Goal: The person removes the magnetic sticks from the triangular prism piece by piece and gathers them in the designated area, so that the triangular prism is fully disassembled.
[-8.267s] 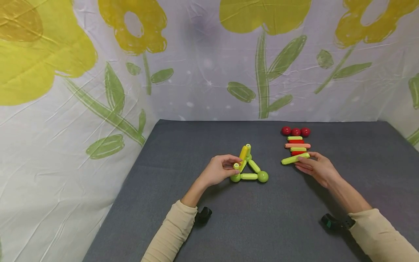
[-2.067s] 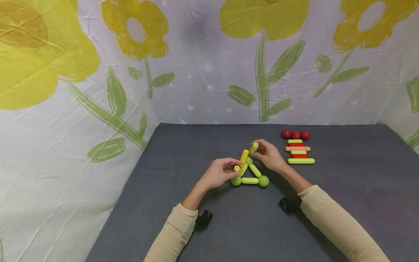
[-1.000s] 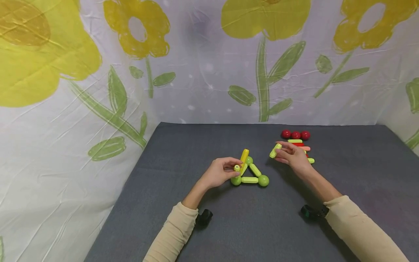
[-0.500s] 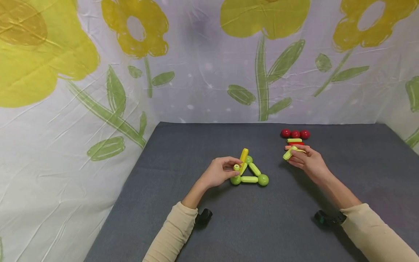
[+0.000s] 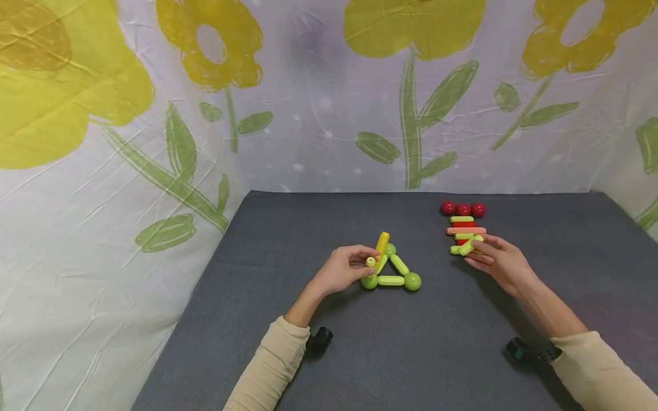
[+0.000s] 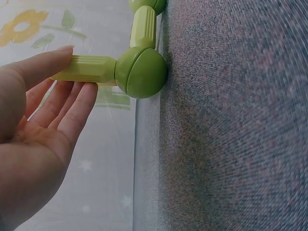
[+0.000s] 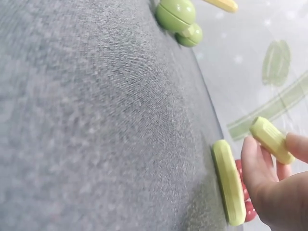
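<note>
A triangle of light-green magnetic rods (image 5: 391, 281) and green balls (image 5: 412, 281) lies on the dark table. My left hand (image 5: 343, 268) pinches an upright short green rod (image 6: 91, 69) between thumb and fingers; its end meets the front-left ball (image 6: 144, 72). A yellow rod (image 5: 382, 242) leans upward behind that hand along the triangle's left side. The back ball (image 5: 390, 250) has no rod on top. At the right, my right hand (image 5: 504, 264) pinches a short light-green rod (image 7: 272, 139), tilted, above a longer light-green rod (image 7: 228, 183) lying at the near end of a row.
Beyond the right hand, the row holds a salmon rod (image 5: 465, 231), red rods (image 5: 464, 224) and short green rods (image 5: 461, 219). Behind them stand three red balls (image 5: 463, 209). A flower-printed curtain (image 5: 313, 125) rises behind the table's back edge.
My right hand has taken the short green rod from the back ball and carried it right to the row, where it earlier laid the longer green rod. The left hand keeps its hold.
</note>
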{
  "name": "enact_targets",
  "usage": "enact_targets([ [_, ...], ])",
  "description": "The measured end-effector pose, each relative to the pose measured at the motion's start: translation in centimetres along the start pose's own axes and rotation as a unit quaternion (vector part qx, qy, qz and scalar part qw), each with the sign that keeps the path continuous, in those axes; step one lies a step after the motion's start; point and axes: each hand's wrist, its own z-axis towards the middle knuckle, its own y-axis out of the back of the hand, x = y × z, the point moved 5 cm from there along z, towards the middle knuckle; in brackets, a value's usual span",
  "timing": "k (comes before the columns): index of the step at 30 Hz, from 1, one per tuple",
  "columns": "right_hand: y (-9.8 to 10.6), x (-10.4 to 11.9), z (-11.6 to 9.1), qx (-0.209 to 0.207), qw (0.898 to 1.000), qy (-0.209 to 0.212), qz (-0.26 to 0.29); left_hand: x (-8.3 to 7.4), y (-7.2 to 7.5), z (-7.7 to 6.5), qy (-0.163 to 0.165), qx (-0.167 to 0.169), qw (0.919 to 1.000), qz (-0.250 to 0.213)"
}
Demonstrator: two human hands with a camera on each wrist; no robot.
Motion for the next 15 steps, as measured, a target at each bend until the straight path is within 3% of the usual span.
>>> enact_targets([
  [15, 0.93, -0.84, -0.51, 0.042, 0.998, -0.035, -0.045, 0.48, -0.09, 0.22, 0.01, -0.001, 0.9999, 0.003],
])
